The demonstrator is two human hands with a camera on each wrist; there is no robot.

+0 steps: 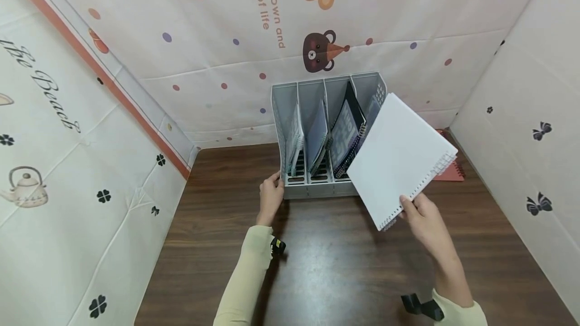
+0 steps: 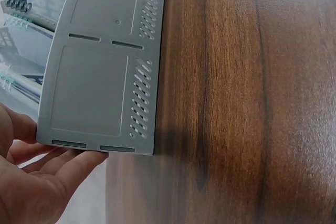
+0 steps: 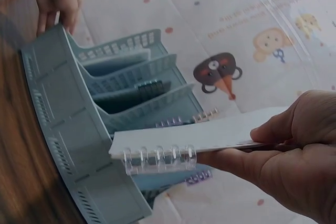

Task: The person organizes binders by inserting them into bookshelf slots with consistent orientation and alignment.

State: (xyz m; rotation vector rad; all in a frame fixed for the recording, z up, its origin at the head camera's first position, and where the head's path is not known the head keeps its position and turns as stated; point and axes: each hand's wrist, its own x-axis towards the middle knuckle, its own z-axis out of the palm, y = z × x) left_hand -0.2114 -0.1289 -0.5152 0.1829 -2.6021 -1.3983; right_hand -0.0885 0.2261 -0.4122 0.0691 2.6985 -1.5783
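Observation:
A grey desk file organizer [image 1: 294,192] with several upright compartments stands against the back wall. My left hand [image 1: 270,197] grips its front left corner; in the left wrist view the thumb and fingers of that hand [image 2: 39,182] lie around the edge of the grey front panel [image 2: 89,93]. My right hand [image 1: 426,220] pinches a white spiral notebook [image 1: 401,160] by its ring-bound edge, thumb on top and fingers beneath. The notebook is tilted and overlaps the organizer's rightmost compartment in the head view. Clear plastic rings [image 3: 160,157] show along its edge in the right wrist view.
Spiral notebooks stand in the organizer, among them a thin pale one [image 1: 294,140], a blue-grey one [image 1: 317,137] and a dark-edged one [image 1: 346,132]. A red notebook [image 1: 454,171] lies at the right by the wall. Printed cloth walls [image 1: 217,109] bound the brown wooden table [image 1: 217,225].

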